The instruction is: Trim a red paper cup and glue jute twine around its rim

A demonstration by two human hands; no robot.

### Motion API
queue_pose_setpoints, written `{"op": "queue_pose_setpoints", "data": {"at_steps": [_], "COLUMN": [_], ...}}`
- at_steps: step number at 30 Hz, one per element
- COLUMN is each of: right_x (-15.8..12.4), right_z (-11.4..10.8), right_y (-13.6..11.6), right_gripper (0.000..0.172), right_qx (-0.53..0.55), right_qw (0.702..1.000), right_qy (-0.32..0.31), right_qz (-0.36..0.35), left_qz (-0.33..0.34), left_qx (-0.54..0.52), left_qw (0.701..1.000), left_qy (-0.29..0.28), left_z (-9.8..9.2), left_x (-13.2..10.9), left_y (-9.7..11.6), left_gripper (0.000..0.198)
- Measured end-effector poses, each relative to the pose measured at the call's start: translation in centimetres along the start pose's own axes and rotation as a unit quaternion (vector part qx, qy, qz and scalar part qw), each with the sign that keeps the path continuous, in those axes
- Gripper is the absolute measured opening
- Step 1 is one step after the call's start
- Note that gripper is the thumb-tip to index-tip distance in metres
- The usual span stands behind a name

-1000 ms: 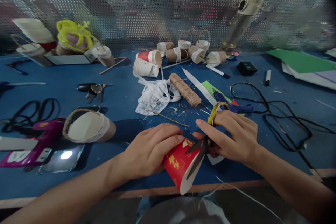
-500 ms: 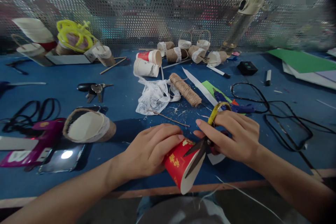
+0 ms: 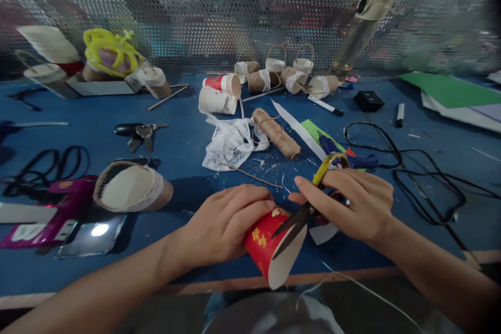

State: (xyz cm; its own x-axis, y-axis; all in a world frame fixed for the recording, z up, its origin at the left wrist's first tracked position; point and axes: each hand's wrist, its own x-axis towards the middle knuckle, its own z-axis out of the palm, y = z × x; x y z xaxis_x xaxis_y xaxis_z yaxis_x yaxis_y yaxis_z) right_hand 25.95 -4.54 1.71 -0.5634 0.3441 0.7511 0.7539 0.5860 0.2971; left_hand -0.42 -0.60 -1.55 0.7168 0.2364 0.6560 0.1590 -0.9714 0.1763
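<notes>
My left hand (image 3: 230,219) is wrapped round a red paper cup (image 3: 260,242) with gold print, tilted so its cut mouth faces down and to the right. In my right hand (image 3: 352,198) is a pair of scissors (image 3: 295,227) with yellow and dark red handles. The scissor blades stand partly apart at the cup's rim, one over the red outside and one across the pale opening. A white paper scrap (image 3: 323,234) lies under my right hand. Beyond my hands are a roll of jute twine (image 3: 277,134) and crumpled white lace (image 3: 229,141).
Left of my arm lie a twine-wrapped cup (image 3: 133,188), a phone (image 3: 92,237), a purple glue gun (image 3: 74,203) and keys (image 3: 145,133). A blue glue gun (image 3: 336,148) with a looping black cord is at the right. Small cup baskets (image 3: 293,81) line the back by perforated metal.
The scissor blades have closed somewhat at the cup's rim, and my right hand has shifted slightly right. My left hand and the cup stay in place.
</notes>
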Motion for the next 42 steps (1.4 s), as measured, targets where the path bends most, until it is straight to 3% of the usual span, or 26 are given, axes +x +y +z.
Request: {"op": "queue_pose_setpoints", "data": {"at_steps": [42], "right_x": [-0.14], "right_z": [0.04], "right_y": [-0.09], "right_gripper": [0.024], "right_qx": [-0.019], "right_qw": [1.0], "right_qy": [0.004], "right_qz": [0.018], "left_qz": [-0.022], "left_qx": [-0.033], "left_qw": [0.999], "left_qy": [0.004], "left_z": [0.15], "left_x": [0.0], "left_y": [0.06], "left_gripper": [0.046]}}
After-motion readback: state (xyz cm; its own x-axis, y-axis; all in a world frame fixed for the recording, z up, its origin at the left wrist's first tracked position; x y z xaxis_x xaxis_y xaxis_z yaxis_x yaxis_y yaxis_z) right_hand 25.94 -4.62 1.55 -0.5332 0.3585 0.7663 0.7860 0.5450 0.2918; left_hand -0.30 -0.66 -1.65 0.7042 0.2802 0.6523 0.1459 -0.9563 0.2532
